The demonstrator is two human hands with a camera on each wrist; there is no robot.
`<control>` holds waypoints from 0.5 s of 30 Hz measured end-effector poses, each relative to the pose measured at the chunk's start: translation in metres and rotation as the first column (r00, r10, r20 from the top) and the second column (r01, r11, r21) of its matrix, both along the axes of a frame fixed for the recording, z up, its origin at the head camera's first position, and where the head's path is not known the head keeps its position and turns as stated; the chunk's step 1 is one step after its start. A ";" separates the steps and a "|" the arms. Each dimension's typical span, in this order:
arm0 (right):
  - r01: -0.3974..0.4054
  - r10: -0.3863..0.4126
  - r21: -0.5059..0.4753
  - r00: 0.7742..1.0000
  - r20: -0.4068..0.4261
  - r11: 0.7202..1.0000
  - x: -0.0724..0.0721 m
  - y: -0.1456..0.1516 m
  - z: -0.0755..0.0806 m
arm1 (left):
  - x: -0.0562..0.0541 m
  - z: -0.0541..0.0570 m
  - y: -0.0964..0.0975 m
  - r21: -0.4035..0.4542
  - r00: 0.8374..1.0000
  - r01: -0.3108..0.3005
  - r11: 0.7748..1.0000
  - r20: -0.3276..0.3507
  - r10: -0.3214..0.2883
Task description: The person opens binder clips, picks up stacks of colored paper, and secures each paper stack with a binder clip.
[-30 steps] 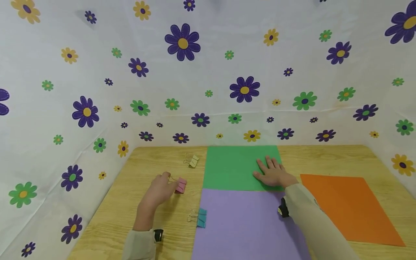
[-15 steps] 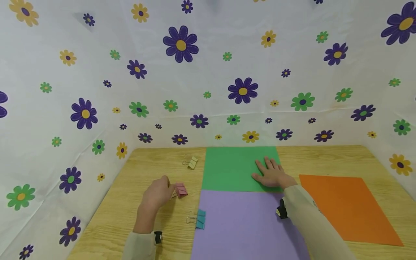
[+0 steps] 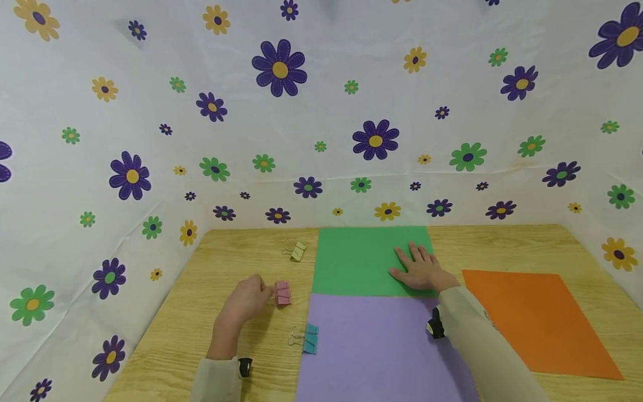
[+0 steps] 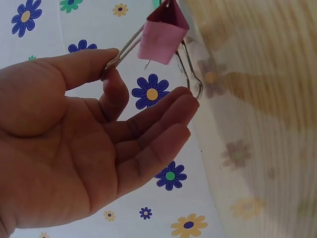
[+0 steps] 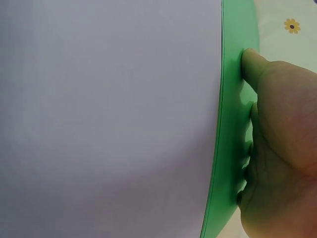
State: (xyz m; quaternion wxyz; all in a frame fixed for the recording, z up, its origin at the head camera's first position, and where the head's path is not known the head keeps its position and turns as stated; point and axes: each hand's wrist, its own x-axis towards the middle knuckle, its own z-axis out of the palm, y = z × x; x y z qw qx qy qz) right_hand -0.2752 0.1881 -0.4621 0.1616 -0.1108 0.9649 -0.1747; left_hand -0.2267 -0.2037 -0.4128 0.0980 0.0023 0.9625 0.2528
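Head view put the pink clip (image 3: 283, 293) at the fingertips of the left hand (image 3: 246, 301), over the left part of the tabletop (image 3: 186, 318); whether it touched the wood could not be told. Left wrist view showed that hand's grip clamped on one wire handle, thumb against forefinger, while the remaining fingers reached out loosely beneath the other handle. The right hand (image 3: 416, 272) had its grip apart, fingers spread on the green sheet (image 3: 351, 259) near its right edge. Nearer the person, the purple sheet (image 3: 382, 346) met the green one along a straight line. The blue clip (image 3: 310, 339) sat at the purple sheet's left edge, handles pointing left. The yellow clip (image 3: 298, 252) lay beyond the pink one, left of the green sheet. The orange sheet (image 3: 542, 324) lay to the right, and a flowered cloth (image 3: 321, 106) rose behind.
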 end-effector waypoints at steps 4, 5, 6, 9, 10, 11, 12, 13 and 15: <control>0.000 0.000 0.000 1.000 -0.004 1.000 0.000 0.001 -0.001 | 0.000 0.002 0.000 0.047 1.000 0.003 0.999 0.006 -0.004; 0.001 -0.001 0.003 1.000 -0.003 1.000 -0.001 0.001 -0.001 | 0.000 0.002 0.000 0.059 1.000 0.005 0.998 0.006 -0.006; 0.002 -0.002 0.005 1.000 -0.004 1.000 -0.001 0.001 -0.002 | 0.001 0.003 0.000 0.071 1.000 0.007 0.997 0.004 -0.008; 0.006 -0.006 0.008 1.000 -0.001 1.000 0.000 0.001 -0.001 | 0.001 0.004 0.000 0.106 1.000 0.012 0.994 0.001 -0.012; 0.005 -0.005 0.006 1.000 -0.001 1.000 0.000 0.001 -0.001 | 0.001 0.004 -0.001 0.112 1.000 0.013 0.994 -0.001 -0.013; 0.006 -0.006 0.005 1.000 0.001 1.000 -0.001 0.001 -0.001 | 0.001 0.004 0.000 0.115 1.000 0.016 0.993 -0.006 -0.016; 0.006 -0.006 -0.002 1.000 0.000 1.000 -0.001 0.002 -0.001 | 0.001 0.005 0.000 0.116 1.000 0.022 0.993 -0.014 -0.020; 0.006 -0.006 -0.001 1.000 0.004 1.000 -0.002 0.002 -0.002 | 0.001 0.005 0.000 0.118 1.000 0.022 0.993 -0.016 -0.021; 0.005 -0.005 0.000 1.000 0.008 1.000 -0.003 0.003 -0.005 | 0.001 0.005 0.000 0.112 0.999 0.029 0.993 -0.031 -0.026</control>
